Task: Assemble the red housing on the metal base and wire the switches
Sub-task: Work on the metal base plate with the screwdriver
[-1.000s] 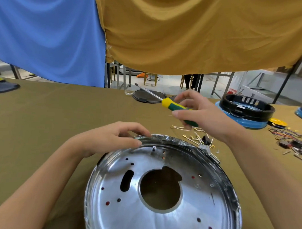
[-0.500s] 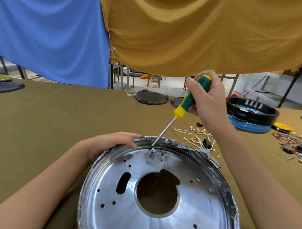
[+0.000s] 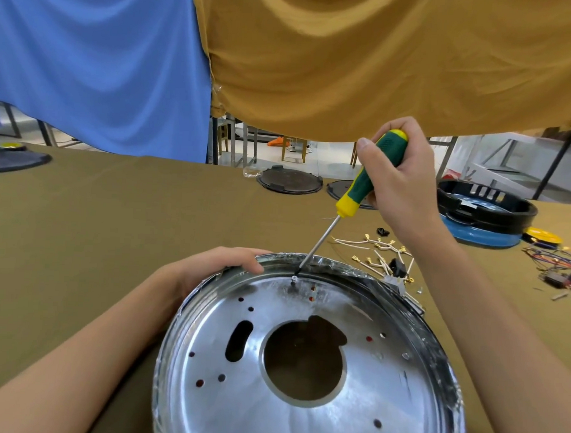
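- The right hand (image 3: 398,184) is wrapped round the green-and-yellow handle of a screwdriver (image 3: 359,193), held tilted, its tip down on a small screw (image 3: 295,279) near the far edge of the metal base (image 3: 303,411).
- The left hand (image 3: 211,265) rests on the far-left rim of the base, fingers curled over the edge, steadying it.
- The base lies on the surface (image 3: 115,226) just before the person. Red shows through several of its holes, so the red housing likely sits beneath it.
- Judgement: fastening is at an early stage; this one screw is in hand, a few others may be in, and many holes are unfilled.
- The wires (image 3: 377,248) with brass terminals lie loose beside the base, to its far right, so wiring looks not yet begun. No switch can be picked out clearly.
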{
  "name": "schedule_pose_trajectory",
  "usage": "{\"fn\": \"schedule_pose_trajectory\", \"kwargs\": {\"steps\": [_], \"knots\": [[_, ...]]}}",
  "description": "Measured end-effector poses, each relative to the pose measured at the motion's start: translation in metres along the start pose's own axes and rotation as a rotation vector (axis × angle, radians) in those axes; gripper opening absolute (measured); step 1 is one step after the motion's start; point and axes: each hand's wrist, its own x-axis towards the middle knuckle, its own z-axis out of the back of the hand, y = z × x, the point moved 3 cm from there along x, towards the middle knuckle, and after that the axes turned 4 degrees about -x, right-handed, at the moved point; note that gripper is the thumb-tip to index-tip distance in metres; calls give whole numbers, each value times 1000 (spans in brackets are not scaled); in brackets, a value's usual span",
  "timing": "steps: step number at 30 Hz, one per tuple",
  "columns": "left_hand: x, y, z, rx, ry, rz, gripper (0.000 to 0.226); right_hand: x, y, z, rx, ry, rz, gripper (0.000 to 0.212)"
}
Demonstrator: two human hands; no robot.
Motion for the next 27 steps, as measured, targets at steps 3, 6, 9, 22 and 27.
{"fn": "schedule_pose_trajectory", "kwargs": {"steps": [3, 6, 9, 22, 27], "knots": [[0, 0, 1, 4, -1, 3, 58, 0, 0, 0, -9, 4, 5, 18], [0, 1, 0, -6, 12, 1, 55, -1, -1, -1, -31, 19, 14, 18], [0, 0, 0, 10, 3, 0, 56, -1, -1, -2, -36, 24, 14, 18], [0, -1, -2, 15, 40, -21, 46, 6, 27, -14, -37, 252, 176, 20], [1, -2, -1, 19, 39, -14, 38, 9, 47, -19, -110, 440, 284, 28]]}}
